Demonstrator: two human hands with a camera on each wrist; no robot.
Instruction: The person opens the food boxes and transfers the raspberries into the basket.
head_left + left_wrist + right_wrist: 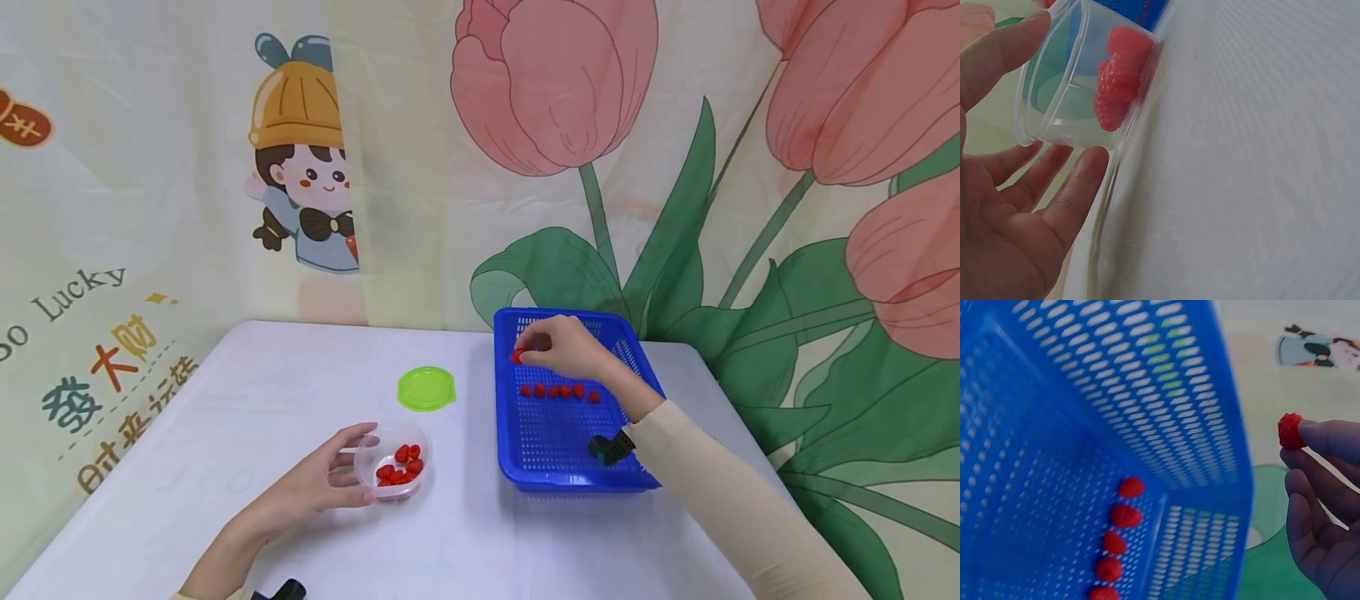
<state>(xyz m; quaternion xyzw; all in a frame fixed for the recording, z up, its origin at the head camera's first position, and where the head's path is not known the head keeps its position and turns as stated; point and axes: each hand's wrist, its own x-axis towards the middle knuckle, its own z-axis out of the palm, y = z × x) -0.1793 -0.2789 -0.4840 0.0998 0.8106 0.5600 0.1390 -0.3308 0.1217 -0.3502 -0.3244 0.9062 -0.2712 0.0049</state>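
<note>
My left hand [330, 479] holds a small clear plastic tub [397, 493] from its left side, thumb and fingers spread around it. Inside the tub lie several red toy raspberries [399, 477], also visible through its wall in the left wrist view. Over the far left part of a blue mesh basket [504, 433], my right hand [567, 346] pinches one raspberry [1290, 431] between thumb and finger. A row of several raspberries [565, 391] crosses the basket floor below that hand.
A bright green round lid [426, 388] lies flat on the white table [292, 375], behind the tub and left of the basket. The basket's raised walls surround the row. At the back hangs a printed curtain [420, 167] with tulips.
</note>
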